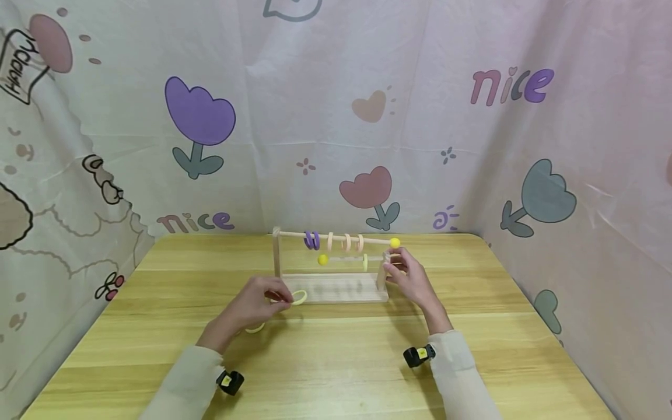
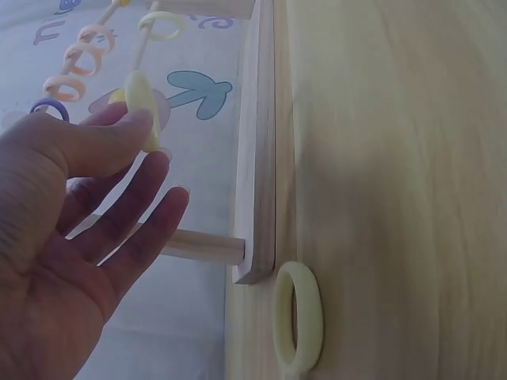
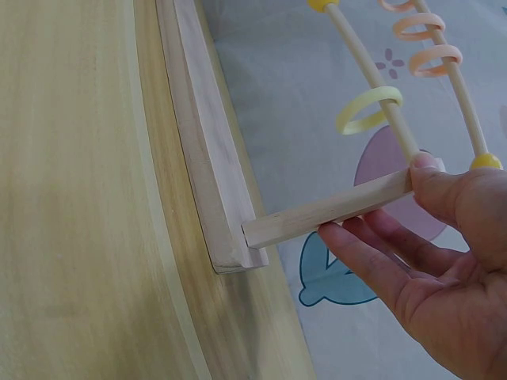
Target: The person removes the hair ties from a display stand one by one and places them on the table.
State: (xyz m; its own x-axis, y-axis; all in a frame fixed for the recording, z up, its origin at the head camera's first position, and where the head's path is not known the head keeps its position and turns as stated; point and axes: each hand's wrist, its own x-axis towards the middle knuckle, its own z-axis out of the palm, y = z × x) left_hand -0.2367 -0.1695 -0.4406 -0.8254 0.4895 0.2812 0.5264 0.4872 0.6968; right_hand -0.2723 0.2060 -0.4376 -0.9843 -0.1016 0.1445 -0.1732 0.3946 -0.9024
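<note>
My left hand (image 1: 259,302) pinches a pale yellow ring (image 2: 141,99) between thumb and forefinger, in front of a wooden rack's base (image 1: 336,296). The right hand (image 1: 412,279) holds the rack's short right post (image 3: 333,208), thumb near its top and fingers along its side. From that post the lower rod (image 3: 364,59) runs left to a yellow ball (image 1: 322,259), with one pale yellow ring (image 1: 365,263) on it. The upper rod (image 1: 291,234) starts at the tall left post (image 1: 277,254) and carries purple rings (image 1: 316,240) and peach rings (image 1: 330,241).
Another pale yellow ring (image 2: 317,317) lies on the wooden table (image 1: 341,361) near the rack's left end, partly hidden by the left hand in the head view. A yellow ball (image 1: 395,242) caps the upper rod. Behind hangs a printed curtain (image 1: 294,105).
</note>
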